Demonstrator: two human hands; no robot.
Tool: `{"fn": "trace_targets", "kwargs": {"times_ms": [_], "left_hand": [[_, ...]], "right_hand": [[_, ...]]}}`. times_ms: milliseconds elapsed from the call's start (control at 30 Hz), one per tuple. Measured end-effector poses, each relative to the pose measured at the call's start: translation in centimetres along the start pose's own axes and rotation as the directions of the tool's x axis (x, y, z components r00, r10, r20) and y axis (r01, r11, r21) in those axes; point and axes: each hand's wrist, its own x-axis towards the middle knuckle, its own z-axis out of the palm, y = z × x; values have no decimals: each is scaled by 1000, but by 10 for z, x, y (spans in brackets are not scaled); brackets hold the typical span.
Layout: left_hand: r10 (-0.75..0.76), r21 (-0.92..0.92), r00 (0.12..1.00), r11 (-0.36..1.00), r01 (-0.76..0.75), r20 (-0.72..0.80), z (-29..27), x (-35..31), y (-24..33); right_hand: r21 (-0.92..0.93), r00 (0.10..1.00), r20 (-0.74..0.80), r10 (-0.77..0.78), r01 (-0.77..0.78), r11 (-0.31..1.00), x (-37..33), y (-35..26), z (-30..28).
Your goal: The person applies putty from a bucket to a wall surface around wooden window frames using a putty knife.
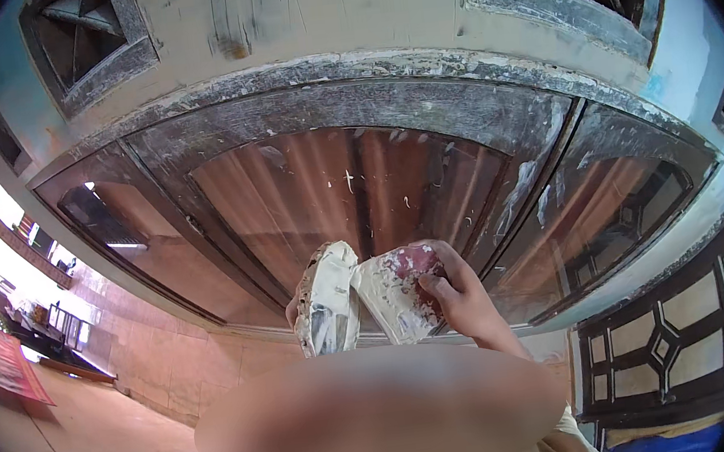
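Note:
Both hands are raised in front of me at the lower middle. My left hand (292,312) shows only a sliver of finger behind a flat piece smeared with cream putty (332,296); it has a crusty brown edge and a shiny grey patch, perhaps a putty blade. In my right hand (457,297) is a second flat putty-smeared piece (381,300), flaky and pinkish-red near the fingers, with thumb and fingers closed on it. The two pieces come together at their inner edges. Whether they are blades or plates I cannot tell.
Ahead stands a wide dark wooden window (330,100) with glass panes, smeared with pale paint or putty. The cream wall (311,17) above has dark marks. A dark grille door (661,344) is at right. Tiled floor (160,338) stretches left toward a bright opening. A blurred oval covers the lower middle.

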Motion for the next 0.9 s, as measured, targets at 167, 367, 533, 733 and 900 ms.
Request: {"fn": "trace_targets", "kwargs": {"times_ms": [167, 367, 533, 733, 900], "left_hand": [[-153, 36, 981, 988, 150, 122, -17, -15, -17], [-195, -69, 973, 976, 205, 125, -22, -26, -23], [-237, -174, 963, 950, 257, 129, -17, -35, -23], [-281, -302, 949, 901, 311, 141, -19, -45, -20], [-312, -405, 937, 845, 348, 155, -14, -48, -20]], "right_hand": [[-4, 998, -24, -56, 55, 998, 2, -11, 5], [-98, 992, -31, -124, 120, 988, 3, -16, 7], [-333, 972, -25, -233, 212, 919, 0, -26, 8], [-380, 971, -9, -239, 218, 899, -4, -38, 9], [-415, 958, 6, -285, 262, 872, -6, -35, 9]]}}
